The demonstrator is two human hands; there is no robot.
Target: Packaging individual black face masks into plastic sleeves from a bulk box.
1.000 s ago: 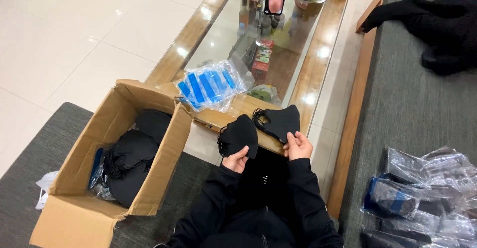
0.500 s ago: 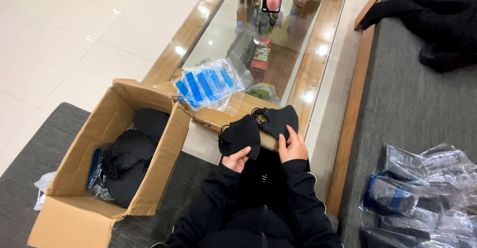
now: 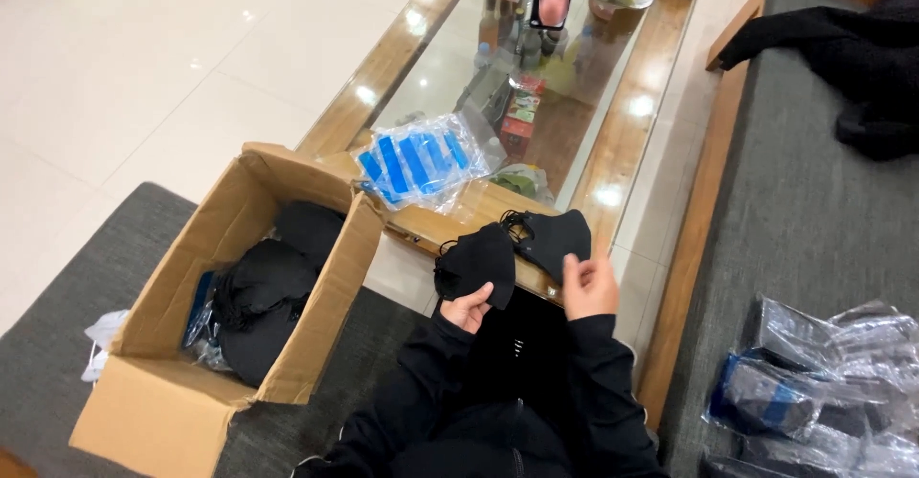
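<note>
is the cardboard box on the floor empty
No, the open cardboard box on the grey rug holds a pile of black masks and some clear plastic wrapping.

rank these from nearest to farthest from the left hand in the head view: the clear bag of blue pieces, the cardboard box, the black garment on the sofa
1. Clear bag of blue pieces: just up and left of the left hand, on the table's near end.
2. Cardboard box: to the left, on the grey rug; its near wall is too close to the bag to rank firmly.
3. Black garment: far upper right, on the sofa.
</note>
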